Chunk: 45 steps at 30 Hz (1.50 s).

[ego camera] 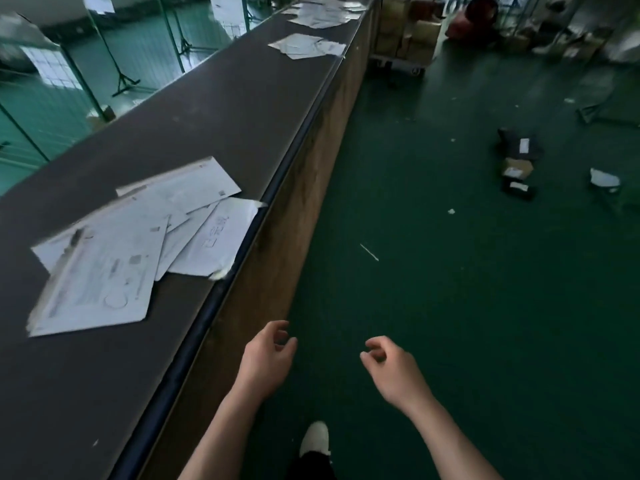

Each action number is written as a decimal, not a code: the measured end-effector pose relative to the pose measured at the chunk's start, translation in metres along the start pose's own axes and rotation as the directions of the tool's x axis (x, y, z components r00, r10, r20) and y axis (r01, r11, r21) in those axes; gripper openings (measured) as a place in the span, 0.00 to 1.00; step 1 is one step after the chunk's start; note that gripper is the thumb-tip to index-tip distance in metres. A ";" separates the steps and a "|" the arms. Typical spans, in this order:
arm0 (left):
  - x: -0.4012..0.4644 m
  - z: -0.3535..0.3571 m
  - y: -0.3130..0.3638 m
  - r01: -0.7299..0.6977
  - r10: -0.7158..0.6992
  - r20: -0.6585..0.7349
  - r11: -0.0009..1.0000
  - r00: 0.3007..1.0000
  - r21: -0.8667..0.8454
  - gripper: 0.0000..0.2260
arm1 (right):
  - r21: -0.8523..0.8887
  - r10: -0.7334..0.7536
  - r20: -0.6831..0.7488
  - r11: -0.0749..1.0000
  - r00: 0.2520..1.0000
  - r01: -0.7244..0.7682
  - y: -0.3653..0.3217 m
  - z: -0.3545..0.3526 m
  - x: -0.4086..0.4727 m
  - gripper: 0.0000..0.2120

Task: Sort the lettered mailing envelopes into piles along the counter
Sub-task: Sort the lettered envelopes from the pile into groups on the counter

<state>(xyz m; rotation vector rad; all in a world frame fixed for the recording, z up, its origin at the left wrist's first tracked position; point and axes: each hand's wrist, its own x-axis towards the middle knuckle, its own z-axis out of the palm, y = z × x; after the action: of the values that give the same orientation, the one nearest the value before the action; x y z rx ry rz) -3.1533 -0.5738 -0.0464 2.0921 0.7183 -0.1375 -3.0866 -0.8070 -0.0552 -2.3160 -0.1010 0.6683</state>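
Lying on counter [214, 109], envelopes [138, 244], print unreadable

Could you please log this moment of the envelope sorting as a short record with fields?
setting: long dark counter beside a green floor
near pile: white envelopes, fanned and overlapping, one corner past the counter edge
middle pile: a few envelopes farther along
far pile: more envelopes at the far end
left hand: off the counter, fingers loosely curled, holding nothing
right hand: over the floor, loosely curled, holding nothing
floor items: small parcels, paper scraps
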 end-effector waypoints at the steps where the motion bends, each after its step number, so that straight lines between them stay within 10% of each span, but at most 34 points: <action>1: 0.017 -0.009 0.015 -0.009 0.009 -0.032 1.000 0.999 -0.021 0.17 | -0.021 -0.029 0.002 0.999 1.000 0.029 -0.012 -0.011 0.012 0.15; 22: 0.491 0.129 0.432 -0.380 0.256 0.449 0.901 0.856 0.210 0.14 | 0.263 0.105 -0.174 0.963 0.979 -0.057 -0.049 -0.358 0.499 0.13; 35: 0.828 0.110 0.544 -0.204 0.181 0.202 0.974 0.963 0.102 0.13 | -0.054 -0.179 -0.023 0.983 0.984 0.177 -0.210 -0.484 0.845 0.11; 45: 1.083 0.100 0.690 -0.192 0.172 0.236 0.979 0.956 0.062 0.11 | -0.118 -0.073 -0.053 0.991 0.996 0.066 -0.295 -0.599 1.078 0.13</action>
<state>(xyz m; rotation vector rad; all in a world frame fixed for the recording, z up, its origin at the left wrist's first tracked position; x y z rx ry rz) -1.8702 -0.4746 0.0098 2.1664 0.3840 -0.3062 -1.8280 -0.6842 0.0350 -2.4289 -0.1976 0.5737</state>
